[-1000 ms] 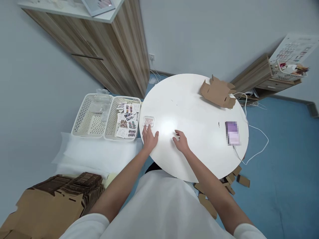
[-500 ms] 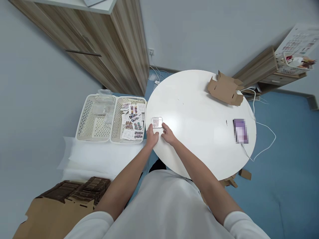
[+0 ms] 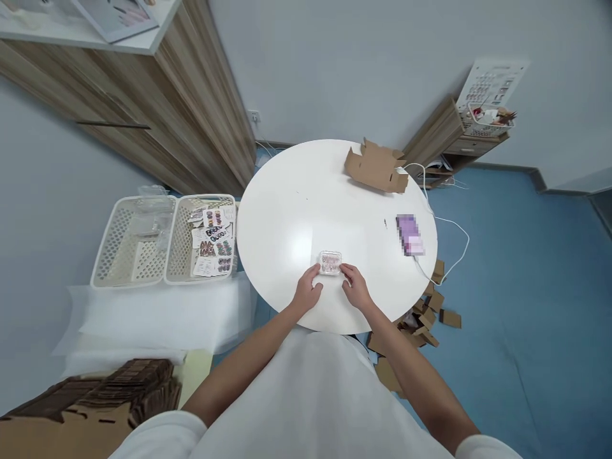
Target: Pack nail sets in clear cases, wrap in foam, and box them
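Note:
A small clear plastic box (image 3: pixel 330 262) with pinkish pieces inside lies on the round white table (image 3: pixel 306 210), near its front edge. My left hand (image 3: pixel 307 295) grips the box's left side and my right hand (image 3: pixel 355 288) grips its right side. Both sets of fingertips touch the box.
A folded brown cardboard box (image 3: pixel 376 167) sits at the table's far side and a purple phone (image 3: pixel 408 234) with a white cable at its right. Two white baskets (image 3: pixel 165 237) stand to the left, one with printed cards. Flat cardboard stacks (image 3: pixel 95 398) lie lower left, scraps (image 3: pixel 425 315) on the blue floor.
The clear box has moved from the table's left edge to the front middle, held between both hands. The camera view has swung to the right.

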`<state>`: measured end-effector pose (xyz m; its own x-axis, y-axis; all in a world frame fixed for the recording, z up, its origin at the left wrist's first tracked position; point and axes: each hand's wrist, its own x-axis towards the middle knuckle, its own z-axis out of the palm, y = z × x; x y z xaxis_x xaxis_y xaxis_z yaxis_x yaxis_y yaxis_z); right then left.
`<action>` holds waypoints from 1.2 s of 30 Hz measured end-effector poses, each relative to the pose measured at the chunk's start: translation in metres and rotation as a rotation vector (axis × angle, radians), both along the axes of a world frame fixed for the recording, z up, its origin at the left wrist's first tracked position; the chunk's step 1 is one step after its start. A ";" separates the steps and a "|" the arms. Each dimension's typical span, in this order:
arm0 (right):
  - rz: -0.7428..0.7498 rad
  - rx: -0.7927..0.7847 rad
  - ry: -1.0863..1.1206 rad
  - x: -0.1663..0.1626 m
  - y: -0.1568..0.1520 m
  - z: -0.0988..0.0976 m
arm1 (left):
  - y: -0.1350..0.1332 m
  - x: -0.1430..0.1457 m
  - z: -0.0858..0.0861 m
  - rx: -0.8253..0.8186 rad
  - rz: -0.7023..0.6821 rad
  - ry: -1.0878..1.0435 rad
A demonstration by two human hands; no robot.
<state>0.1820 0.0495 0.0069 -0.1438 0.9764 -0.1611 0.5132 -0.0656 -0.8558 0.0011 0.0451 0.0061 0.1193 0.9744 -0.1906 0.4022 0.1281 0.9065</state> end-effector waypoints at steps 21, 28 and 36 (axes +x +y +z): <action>0.243 0.210 -0.336 0.048 -0.042 -0.023 | -0.043 0.046 -0.016 0.087 -0.058 0.403; 0.450 0.353 -0.795 0.033 -0.048 -0.033 | -0.046 0.022 -0.015 0.173 -0.285 0.619; 0.378 0.406 -0.817 0.021 -0.062 -0.035 | -0.044 0.012 -0.012 0.325 -0.491 0.794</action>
<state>0.2027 -0.0127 -0.0276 -0.4515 0.8922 -0.0125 0.8830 0.4448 -0.1496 0.0133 0.0011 -0.0061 0.4777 0.8700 -0.1223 0.8506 -0.4233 0.3118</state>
